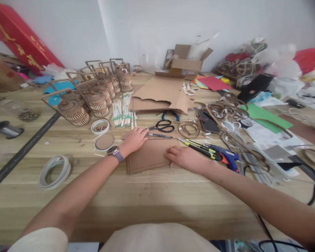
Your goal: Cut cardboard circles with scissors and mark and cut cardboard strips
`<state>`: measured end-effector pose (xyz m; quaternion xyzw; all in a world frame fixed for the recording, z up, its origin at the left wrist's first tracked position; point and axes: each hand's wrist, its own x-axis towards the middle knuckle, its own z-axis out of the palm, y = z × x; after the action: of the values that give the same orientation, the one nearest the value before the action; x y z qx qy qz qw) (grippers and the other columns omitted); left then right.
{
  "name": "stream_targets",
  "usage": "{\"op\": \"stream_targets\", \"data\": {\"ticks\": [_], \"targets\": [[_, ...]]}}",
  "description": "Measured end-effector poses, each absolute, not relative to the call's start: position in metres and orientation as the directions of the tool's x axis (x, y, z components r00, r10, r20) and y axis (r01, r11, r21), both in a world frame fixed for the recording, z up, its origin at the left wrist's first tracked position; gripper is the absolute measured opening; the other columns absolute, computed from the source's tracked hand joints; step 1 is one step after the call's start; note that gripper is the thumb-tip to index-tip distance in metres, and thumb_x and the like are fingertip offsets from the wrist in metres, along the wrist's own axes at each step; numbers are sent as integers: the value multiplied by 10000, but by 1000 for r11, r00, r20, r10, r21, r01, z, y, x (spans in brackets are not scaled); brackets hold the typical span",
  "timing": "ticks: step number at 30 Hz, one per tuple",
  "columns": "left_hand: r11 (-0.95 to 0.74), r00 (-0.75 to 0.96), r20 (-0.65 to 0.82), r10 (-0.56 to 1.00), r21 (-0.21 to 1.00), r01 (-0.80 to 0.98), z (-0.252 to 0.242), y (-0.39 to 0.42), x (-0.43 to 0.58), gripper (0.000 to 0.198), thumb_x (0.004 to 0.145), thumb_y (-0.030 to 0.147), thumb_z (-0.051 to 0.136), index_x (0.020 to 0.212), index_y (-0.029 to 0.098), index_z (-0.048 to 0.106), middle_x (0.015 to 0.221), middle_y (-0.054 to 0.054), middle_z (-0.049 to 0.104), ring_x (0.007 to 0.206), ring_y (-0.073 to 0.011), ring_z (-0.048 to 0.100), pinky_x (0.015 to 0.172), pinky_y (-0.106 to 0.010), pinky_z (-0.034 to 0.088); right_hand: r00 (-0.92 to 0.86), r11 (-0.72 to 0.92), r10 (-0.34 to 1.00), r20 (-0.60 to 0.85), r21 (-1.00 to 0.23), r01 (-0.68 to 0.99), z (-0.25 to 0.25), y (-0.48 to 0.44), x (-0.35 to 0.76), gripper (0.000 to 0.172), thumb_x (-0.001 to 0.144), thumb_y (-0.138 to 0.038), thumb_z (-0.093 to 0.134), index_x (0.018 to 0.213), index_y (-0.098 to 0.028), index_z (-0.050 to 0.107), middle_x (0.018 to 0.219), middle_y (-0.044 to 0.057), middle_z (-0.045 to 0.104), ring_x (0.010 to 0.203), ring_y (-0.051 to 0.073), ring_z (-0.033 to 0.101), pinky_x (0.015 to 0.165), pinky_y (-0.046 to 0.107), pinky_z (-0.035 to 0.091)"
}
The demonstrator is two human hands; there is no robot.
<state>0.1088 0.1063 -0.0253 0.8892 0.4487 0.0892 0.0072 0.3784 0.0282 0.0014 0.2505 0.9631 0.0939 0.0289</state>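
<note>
A: How far along are you with the cardboard piece (147,157)?

B: Lines already run along its lower part and side, and you have it flat on the table (147,206). I see no cut following those lines, so cutting there looks undone; what else remains, I can't tell.

A: And your hands?

B: They're apart. Your left hand (137,140) rests at its upper left, your right hand (182,159) at its right edge with fingers bent. Whether either grips it, I can't tell.

A: What surrounds it?

B: Just beyond it you have a pen-like tool (160,135) and scissors (165,126); farther beyond, a ragged-edged cardboard sheet (160,87), then an open box (185,64) near the pale wall (147,21). To its right lie yellow-and-black cutters (199,148) and a blue glue gun (231,155); beyond it to the left stand striped, lidded containers (97,103).
</note>
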Motion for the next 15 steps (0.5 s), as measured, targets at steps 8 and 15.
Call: {"op": "stream_targets", "data": {"ticks": [8, 15], "targets": [[-658, 653, 93, 752, 51, 751, 17, 49, 105, 498, 1007, 485, 491, 1338, 136, 618, 1539, -182, 496, 1462, -357, 378, 1215, -539, 259, -956, 891, 285, 70, 347, 291, 11, 20, 379, 322, 1026, -61, 372, 1162, -61, 663, 1019, 182, 746, 868, 228, 675, 685, 326, 467], [-659, 660, -43, 750, 43, 751, 85, 11, 90, 265, 980, 320, 547, 1154, 230, 726, 1019, -71, 793, 824, -252, 730, 734, -350, 531, -880, 830, 256, 400, 376, 412, 70, 14, 371, 299, 1048, -147, 397, 983, -127, 688, 799, 78, 717, 713, 189, 618, 603, 298, 391]]}}
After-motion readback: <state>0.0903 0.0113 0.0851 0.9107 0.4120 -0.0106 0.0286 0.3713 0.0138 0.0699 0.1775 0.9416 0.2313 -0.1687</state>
